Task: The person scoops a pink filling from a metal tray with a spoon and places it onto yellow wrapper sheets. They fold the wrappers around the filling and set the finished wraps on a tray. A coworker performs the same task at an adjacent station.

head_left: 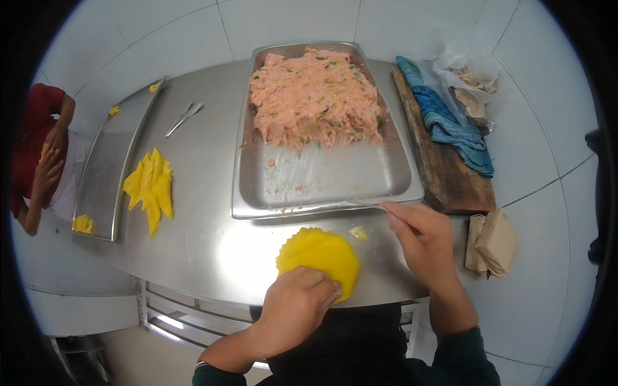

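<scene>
Steel table (193,215), one. Metal tray (335,170), pink minced mixture (315,96) filling its far part. Yellow scalloped sheets (322,252), stacked on the table before the tray; the left hand (297,307) curls over their near side (pinching or merely pressing, I can't tell). Thin metal utensil (362,204), grasped by the right hand (425,241) at the tray's near rim. I judge the step as portioning; the next move calls for a light scoop, sheets steadied.

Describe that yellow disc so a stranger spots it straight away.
On the steel table, find the big metal pan of pink mixture. Nearer the person, partly under the left hand, lies the yellow disc. Unlike the spiky yellow pile to its left, it's circular with a scalloped edge.
</scene>
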Tool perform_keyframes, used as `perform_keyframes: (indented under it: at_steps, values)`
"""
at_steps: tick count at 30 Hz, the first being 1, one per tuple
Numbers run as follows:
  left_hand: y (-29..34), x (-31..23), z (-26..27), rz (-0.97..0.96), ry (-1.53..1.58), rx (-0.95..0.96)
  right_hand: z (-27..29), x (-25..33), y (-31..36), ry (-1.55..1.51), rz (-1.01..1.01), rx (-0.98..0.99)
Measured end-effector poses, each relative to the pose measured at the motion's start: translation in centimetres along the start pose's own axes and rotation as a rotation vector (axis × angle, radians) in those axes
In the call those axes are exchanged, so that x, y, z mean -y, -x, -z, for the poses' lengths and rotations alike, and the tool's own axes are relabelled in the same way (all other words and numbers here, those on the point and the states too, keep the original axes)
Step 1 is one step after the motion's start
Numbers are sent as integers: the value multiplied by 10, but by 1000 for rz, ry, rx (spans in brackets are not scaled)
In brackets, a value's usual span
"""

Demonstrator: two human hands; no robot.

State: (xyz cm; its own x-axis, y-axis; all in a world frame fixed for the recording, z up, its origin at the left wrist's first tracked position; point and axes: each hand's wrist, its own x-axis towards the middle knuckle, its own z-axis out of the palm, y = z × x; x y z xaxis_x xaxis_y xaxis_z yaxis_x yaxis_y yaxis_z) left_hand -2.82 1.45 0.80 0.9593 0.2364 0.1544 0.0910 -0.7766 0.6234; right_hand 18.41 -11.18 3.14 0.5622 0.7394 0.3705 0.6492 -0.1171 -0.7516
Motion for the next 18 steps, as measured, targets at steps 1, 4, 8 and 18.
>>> perform_keyframes:
  at_steps: [1,4,8,18]
  values:
    - [0,-1,-3,-6,-18,-18,0,-3,-8,27,1,-1]
    - [1,-2,-8,-14,-47,-27,0,-18,-34,170,20,6]
    - [2,1,-4,-58,-17,-77,-9,-49,-91,438,157,-19]
    - [-8,24,8,-143,28,126,-33,-101,-156,739,268,150]
